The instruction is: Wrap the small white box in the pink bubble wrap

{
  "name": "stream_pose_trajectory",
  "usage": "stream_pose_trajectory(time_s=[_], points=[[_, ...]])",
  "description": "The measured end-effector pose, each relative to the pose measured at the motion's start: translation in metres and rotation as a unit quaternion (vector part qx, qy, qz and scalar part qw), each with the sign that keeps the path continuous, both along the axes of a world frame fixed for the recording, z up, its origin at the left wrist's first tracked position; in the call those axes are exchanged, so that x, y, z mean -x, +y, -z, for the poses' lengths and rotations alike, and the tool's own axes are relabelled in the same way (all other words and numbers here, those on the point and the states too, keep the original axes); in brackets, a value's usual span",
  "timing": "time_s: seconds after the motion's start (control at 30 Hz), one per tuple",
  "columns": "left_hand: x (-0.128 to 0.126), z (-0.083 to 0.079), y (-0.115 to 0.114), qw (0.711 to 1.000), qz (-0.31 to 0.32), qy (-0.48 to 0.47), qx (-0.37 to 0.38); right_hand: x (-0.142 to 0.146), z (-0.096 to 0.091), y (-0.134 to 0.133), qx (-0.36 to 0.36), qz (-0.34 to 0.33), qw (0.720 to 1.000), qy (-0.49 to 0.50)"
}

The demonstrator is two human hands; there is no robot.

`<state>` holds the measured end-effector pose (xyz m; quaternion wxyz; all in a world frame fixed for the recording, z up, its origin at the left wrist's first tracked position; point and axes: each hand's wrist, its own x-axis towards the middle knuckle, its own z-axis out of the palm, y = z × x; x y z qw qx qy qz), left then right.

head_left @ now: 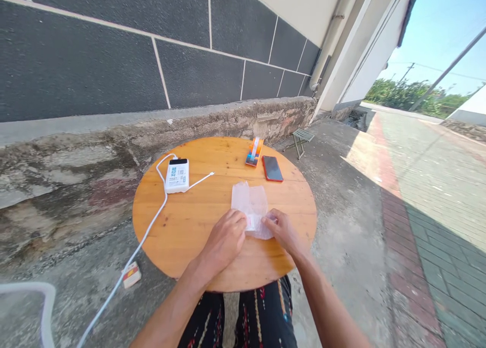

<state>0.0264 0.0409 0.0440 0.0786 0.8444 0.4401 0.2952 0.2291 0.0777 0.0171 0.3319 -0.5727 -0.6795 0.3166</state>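
Note:
A sheet of clear bubble wrap [258,198] lies on the near part of the round wooden table, between my hands. A small white item with faint red print [251,223] sits on or in its lower part; its kind cannot be made out. My left hand [229,230] is closed at the left edge of the wrap, fingers curled against the wrap and the white item. At the right edge, my right hand [280,228] pinches the wrap between thumb and fingers. The fingertips of the left hand are partly hidden.
Beyond the wrap are an orange tape dispenser [254,152] and a red-edged phone [272,168]. A white power bank [177,176] with a white cable [154,219] sits on the table's [205,211] left. A folding stool [301,137] stands by the wall; a small carton [131,275] lies on the ground.

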Motion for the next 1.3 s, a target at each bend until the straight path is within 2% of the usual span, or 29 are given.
stream_pose_trajectory(time_s=[0.13, 0.33, 0.5, 0.67, 0.8, 0.93, 1.07, 1.2, 1.3], points=[[0.0, 0.001, 0.0, 1.0, 0.002, -0.007, -0.001, -0.014, -0.007, -0.01, 0.027, 0.0, 1.0, -0.002], [0.001, 0.002, -0.001, 1.0, -0.002, -0.014, 0.002, -0.022, -0.022, -0.017, 0.098, -0.065, 0.991, 0.069], [0.001, 0.001, -0.002, 1.0, -0.001, -0.009, 0.007, -0.023, -0.022, -0.013, 0.138, -0.091, 0.986, 0.034], [0.001, 0.001, -0.002, 1.0, -0.003, -0.014, 0.008, -0.023, -0.018, -0.007, 0.178, -0.123, 0.975, 0.041], [0.001, 0.001, -0.002, 1.0, -0.003, -0.01, 0.01, -0.019, -0.016, -0.005, 0.176, -0.124, 0.975, 0.05], [0.001, 0.001, -0.002, 1.0, -0.002, -0.008, 0.011, -0.017, -0.017, -0.006, 0.139, -0.101, 0.983, 0.061], [0.001, 0.0, -0.002, 1.0, 0.001, -0.008, 0.014, -0.023, -0.023, -0.002, 0.118, -0.133, 0.983, 0.052], [0.001, -0.001, -0.002, 1.0, -0.004, -0.006, 0.013, -0.028, -0.026, 0.008, 0.167, -0.212, 0.963, 0.018], [0.001, -0.001, -0.002, 1.0, -0.005, -0.007, 0.015, -0.026, -0.024, 0.011, 0.19, -0.199, 0.961, -0.001]])
